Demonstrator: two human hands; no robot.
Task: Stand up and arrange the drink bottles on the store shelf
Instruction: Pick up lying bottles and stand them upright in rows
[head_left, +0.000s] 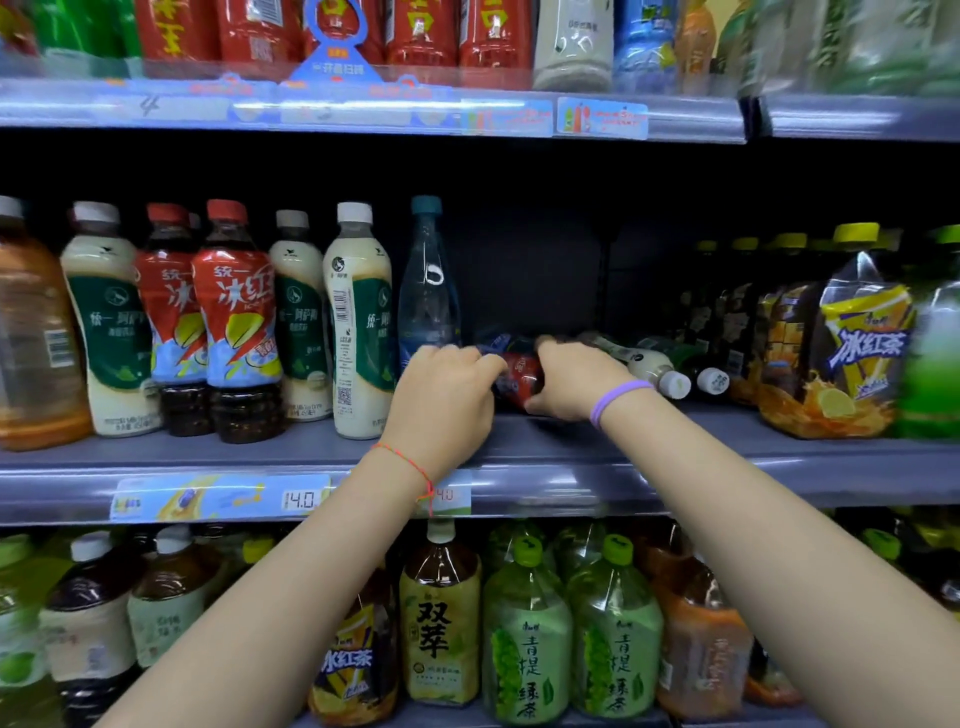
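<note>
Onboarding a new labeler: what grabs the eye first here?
Both hands meet mid-shelf on a red-labelled bottle lying on its side: left hand and right hand each curl round it. Beside them, two white-capped bottles also lie toppled, in a dark gap between the upright clear blue-capped bottle and the yellow iced-tea packs.

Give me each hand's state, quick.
Left hand: fingers curled on the lying red-labelled bottle.
Right hand: grips the same bottle from its other side.

i'm looking at a shop aisle, tiered shelves (675, 457) packed with drink bottles (358, 322), price tags (298, 500) along the edges
</note>
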